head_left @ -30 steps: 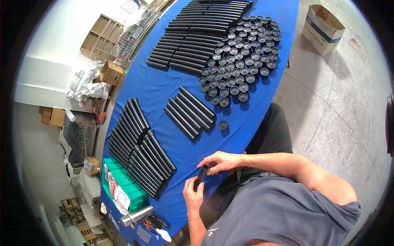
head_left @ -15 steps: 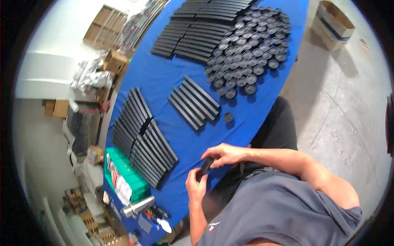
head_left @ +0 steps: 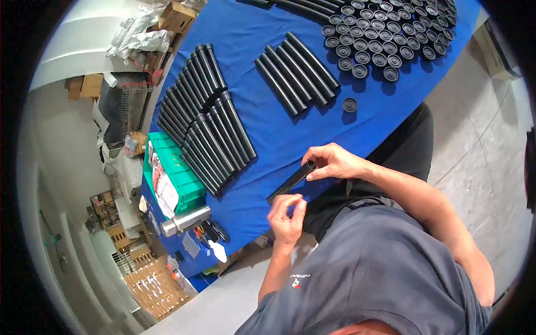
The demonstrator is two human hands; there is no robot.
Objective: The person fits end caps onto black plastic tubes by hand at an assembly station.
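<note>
By the near edge of the blue table [head_left: 279,139], right hand [head_left: 339,162] pinches 1 black tube [head_left: 291,182] at its 1-2 o'clock end; left hand [head_left: 286,221], half-open at 6 o'clock, contact unclear, so 1 slipped pinch could drop it.

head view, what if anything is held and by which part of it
A black tube: the right hand holds it near the end whose opening shows. Whether the left hand touches it cannot be told.

Black tubes [head_left: 303,73] on blue cloth [head_left: 267,131]
</note>
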